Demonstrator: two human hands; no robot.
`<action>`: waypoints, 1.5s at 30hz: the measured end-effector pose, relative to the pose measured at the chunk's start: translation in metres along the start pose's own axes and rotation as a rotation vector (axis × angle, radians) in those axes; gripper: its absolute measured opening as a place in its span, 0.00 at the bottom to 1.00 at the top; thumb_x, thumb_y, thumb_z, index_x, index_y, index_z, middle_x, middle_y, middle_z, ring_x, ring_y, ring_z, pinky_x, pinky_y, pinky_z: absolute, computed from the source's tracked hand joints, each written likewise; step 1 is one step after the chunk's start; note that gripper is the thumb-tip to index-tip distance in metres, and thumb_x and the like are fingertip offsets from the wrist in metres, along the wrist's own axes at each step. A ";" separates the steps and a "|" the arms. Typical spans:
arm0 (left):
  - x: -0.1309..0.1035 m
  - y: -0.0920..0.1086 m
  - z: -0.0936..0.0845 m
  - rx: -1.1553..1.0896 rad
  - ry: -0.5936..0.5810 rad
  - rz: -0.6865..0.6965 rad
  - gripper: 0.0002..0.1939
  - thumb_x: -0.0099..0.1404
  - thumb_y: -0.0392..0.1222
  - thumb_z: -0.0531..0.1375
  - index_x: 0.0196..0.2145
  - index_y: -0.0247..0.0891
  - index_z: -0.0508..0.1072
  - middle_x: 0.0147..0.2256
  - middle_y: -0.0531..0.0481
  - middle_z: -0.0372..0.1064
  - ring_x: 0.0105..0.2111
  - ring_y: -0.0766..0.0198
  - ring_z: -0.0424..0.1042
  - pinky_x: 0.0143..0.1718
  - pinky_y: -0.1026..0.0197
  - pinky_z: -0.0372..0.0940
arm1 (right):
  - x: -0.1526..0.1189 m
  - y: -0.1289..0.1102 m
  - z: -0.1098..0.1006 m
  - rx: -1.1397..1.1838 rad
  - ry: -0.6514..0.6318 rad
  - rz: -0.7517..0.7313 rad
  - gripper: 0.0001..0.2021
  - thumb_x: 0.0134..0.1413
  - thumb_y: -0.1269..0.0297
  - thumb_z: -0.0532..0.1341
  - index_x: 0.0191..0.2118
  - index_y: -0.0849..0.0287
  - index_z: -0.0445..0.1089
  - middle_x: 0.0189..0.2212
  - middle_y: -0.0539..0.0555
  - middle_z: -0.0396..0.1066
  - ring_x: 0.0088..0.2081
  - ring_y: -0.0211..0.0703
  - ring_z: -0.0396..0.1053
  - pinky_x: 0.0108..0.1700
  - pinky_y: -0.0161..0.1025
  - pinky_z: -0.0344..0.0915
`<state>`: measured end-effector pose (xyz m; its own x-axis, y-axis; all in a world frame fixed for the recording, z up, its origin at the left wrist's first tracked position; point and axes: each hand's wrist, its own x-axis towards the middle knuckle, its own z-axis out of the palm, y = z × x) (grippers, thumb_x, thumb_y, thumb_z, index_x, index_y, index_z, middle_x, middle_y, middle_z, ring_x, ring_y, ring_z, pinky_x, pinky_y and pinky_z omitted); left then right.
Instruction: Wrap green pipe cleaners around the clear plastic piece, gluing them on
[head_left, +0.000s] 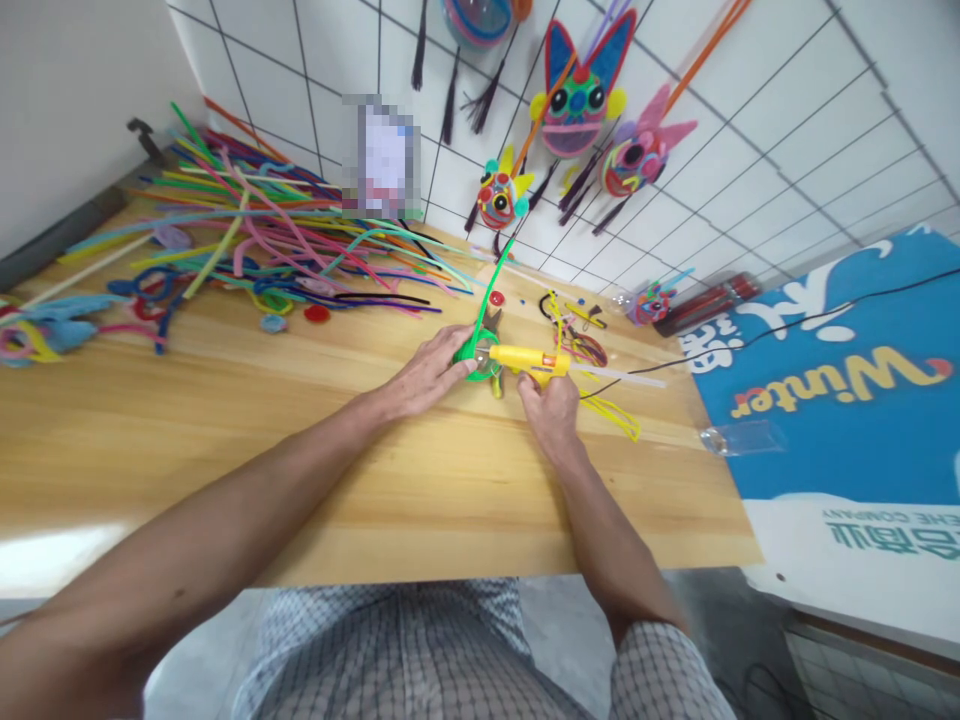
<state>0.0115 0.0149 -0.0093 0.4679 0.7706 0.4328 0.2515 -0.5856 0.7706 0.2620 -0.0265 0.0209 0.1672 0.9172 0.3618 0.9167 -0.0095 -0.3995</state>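
Near the middle of the wooden table, my left hand (431, 374) holds a round piece wound with green fuzzy stem (466, 352), its fingers pressed to the left side. A loose end of the green stem sticks up and to the right. My right hand (551, 408) is wrapped round the handle of a yellow glue gun (529, 360). The gun's nozzle points left and lies at the round piece, beside my left fingertips; whether they touch is too small to tell. A clear glue stick (626, 375) juts from the gun's back end.
A heap of coloured fuzzy stems (277, 225) covers the back left. Decorated heads (577, 105) hang on the tiled wall. Yellow stems (611, 412), a red cap (497, 298) and a black cable (690, 355) lie around the gun. A blue banner (847, 380) is at right.
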 end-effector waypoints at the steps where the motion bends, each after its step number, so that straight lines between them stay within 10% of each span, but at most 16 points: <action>1: 0.000 0.000 0.000 -0.002 -0.002 -0.003 0.34 0.83 0.64 0.49 0.72 0.38 0.65 0.69 0.36 0.67 0.72 0.45 0.64 0.76 0.41 0.59 | 0.000 0.000 0.000 -0.003 0.004 0.001 0.10 0.56 0.59 0.61 0.25 0.54 0.69 0.21 0.51 0.67 0.28 0.46 0.68 0.36 0.42 0.66; 45: 0.001 0.002 0.000 -0.024 -0.001 -0.024 0.36 0.82 0.67 0.49 0.72 0.38 0.66 0.70 0.36 0.67 0.72 0.46 0.64 0.77 0.43 0.59 | -0.003 0.001 -0.003 0.049 -0.012 0.000 0.11 0.56 0.57 0.59 0.25 0.51 0.64 0.18 0.47 0.59 0.26 0.45 0.63 0.32 0.41 0.61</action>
<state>0.0121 0.0144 -0.0075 0.4629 0.7839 0.4137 0.2418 -0.5607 0.7919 0.2632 -0.0304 0.0222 0.1629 0.9217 0.3520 0.8978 0.0094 -0.4403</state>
